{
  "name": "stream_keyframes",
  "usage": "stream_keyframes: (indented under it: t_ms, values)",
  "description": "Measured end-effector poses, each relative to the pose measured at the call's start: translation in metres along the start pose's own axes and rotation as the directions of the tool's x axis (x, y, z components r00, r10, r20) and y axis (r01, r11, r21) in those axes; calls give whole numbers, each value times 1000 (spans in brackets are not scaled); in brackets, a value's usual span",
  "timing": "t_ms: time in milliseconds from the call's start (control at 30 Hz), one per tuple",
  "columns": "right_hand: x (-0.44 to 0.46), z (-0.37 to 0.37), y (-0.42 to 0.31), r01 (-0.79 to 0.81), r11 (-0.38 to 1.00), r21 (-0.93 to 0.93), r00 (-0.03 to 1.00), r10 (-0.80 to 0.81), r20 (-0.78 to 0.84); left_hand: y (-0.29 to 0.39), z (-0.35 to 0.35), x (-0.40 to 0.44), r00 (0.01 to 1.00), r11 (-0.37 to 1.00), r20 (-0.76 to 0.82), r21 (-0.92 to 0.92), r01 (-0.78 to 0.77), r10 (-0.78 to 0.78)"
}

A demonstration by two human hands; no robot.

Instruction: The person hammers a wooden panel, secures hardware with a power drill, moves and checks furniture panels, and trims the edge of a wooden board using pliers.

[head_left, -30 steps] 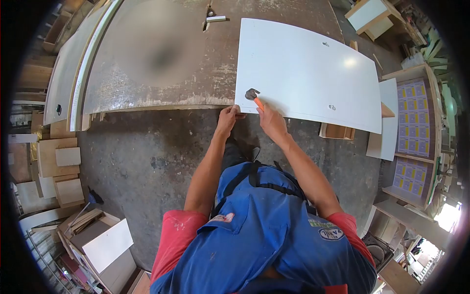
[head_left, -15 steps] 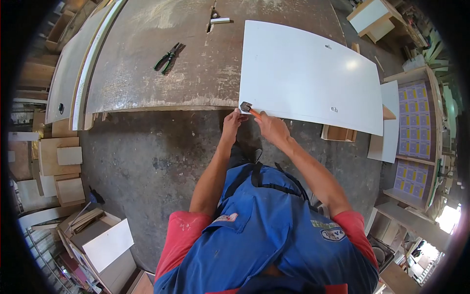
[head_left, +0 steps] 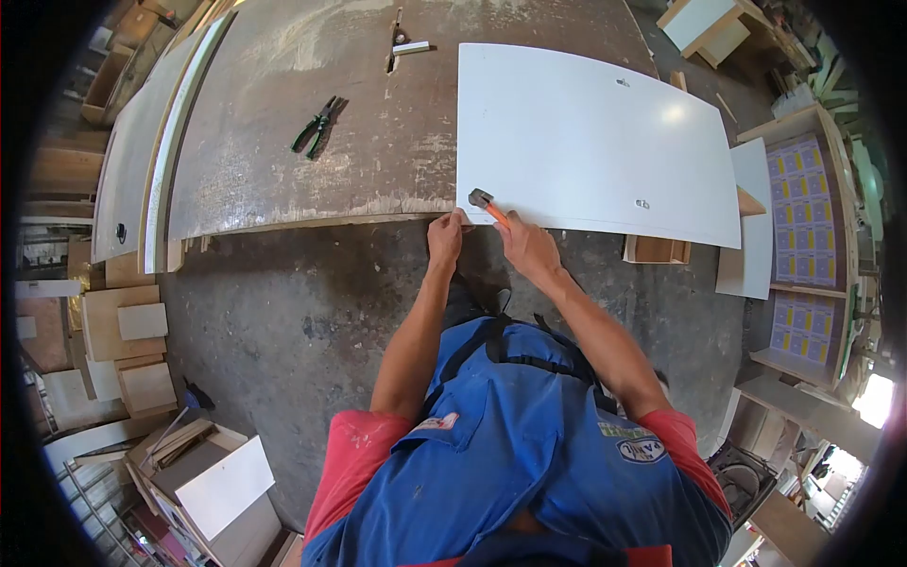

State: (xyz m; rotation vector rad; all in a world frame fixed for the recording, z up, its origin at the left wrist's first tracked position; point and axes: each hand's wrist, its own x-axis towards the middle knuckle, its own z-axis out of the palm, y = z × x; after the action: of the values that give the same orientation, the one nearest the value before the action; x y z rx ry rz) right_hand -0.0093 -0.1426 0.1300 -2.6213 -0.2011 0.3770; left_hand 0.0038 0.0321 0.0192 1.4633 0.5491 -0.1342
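Note:
In my right hand (head_left: 530, 248) is a hammer (head_left: 499, 216), gripped by its orange handle. Its dark metal head is over the near left corner of a white panel (head_left: 586, 142), which lies flat on the worn brown workbench (head_left: 378, 170). My left hand (head_left: 444, 240) is closed at that same corner, thumb and fingertips pinched together by the panel's edge. Whatever the fingertips pinch is too small to make out. Two small metal fittings sit on the panel, one near the far edge and a nearer fitting (head_left: 642, 204) toward the right.
Pliers with green-and-black handles (head_left: 316, 128) lie on the bench to the left. A small white-edged piece (head_left: 411, 47) rests farther back. Below the panel's right part is a wooden box (head_left: 657, 249). Boards and cabinet parts (head_left: 222, 487) stand on the floor at both sides.
The hammer head has shifted slightly right, away from the panel's corner. My left hand keeps its pinch at the edge. The whole view has turned a little.

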Motion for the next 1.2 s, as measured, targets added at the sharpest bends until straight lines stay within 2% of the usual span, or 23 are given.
stream_keyframes:
  t_ms: [200, 267, 300, 367, 500, 567, 633, 667, 733, 767, 833, 867, 900, 933, 967, 1033, 1067, 1200]
  values:
    - [-3, 4, -4, -8, 997, 76, 998, 13, -65, 2, -1, 1, 1000, 992, 7, 126, -29, 28]
    - [0, 21, 8, 109, 982, 155, 982, -82, -171, 5, -3, -1, 999, 986, 26, 166, -24, 20]
    - [1, 14, 5, 105, 981, 161, 980, -75, -184, 5, -4, 0, 1000, 981, 28, 194, -6, 1]
    - [-1, 2, -2, 2, 995, 98, 1000, 1, -28, 4, -8, 0, 997, 983, 73, 180, -32, 20]
    - [-4, 8, 9, 3, 991, 136, 994, 12, -106, 14, -10, -1, 995, 978, 97, 210, 4, -25]
    - [-5, 11, 11, -4, 992, 125, 997, 13, -71, 10, -17, -1, 991, 977, 127, 212, 11, -39]
    - [-1, 18, 11, -9, 988, 153, 994, 25, -106, 30, -18, -10, 988, 863, 153, 499, -83, 7]
    - [1, 22, 13, -7, 985, 171, 991, 29, -131, 42, -19, -13, 988, 862, 157, 500, -81, 1]
    - [6, 25, 15, -18, 985, 171, 990, 41, -136, 72, -23, -27, 954, 523, 212, 800, -293, 211]
    - [6, 28, 15, -23, 984, 174, 989, 48, -141, 73, -27, -26, 960, 525, 210, 805, -277, 185]
    - [4, 18, 9, -85, 979, 184, 988, 106, -110, 77, -28, -5, 912, 489, 249, 782, -388, 325]
    - [7, 13, 6, -128, 975, 184, 983, 150, -109, 74, -25, 7, 915, 488, 256, 782, -386, 313]
    - [12, 14, 8, -139, 973, 186, 981, 161, -110, 67, -19, 22, 756, 362, 453, 682, -636, 473]
    - [17, 14, 12, -169, 965, 201, 969, 200, -146, 68, -13, 29, 527, 195, 612, 526, -828, 590]
    - [24, 13, 15, -195, 957, 215, 954, 236, -186, 69, -8, 35, 518, 192, 619, 516, -835, 590]
    - [35, -1, 9, -256, 936, 240, 931, 306, -197, 78, 8, 47, 561, 58, 769, 573, -817, 306]
    - [40, -6, 5, -314, 911, 268, 909, 370, -191, 79, 14, 59, 546, 26, 767, 572, -820, 338]
    - [57, 11, 3, -400, 866, 300, 843, 476, -250, 106, 28, 114, 528, -45, 801, 561, -826, 282]
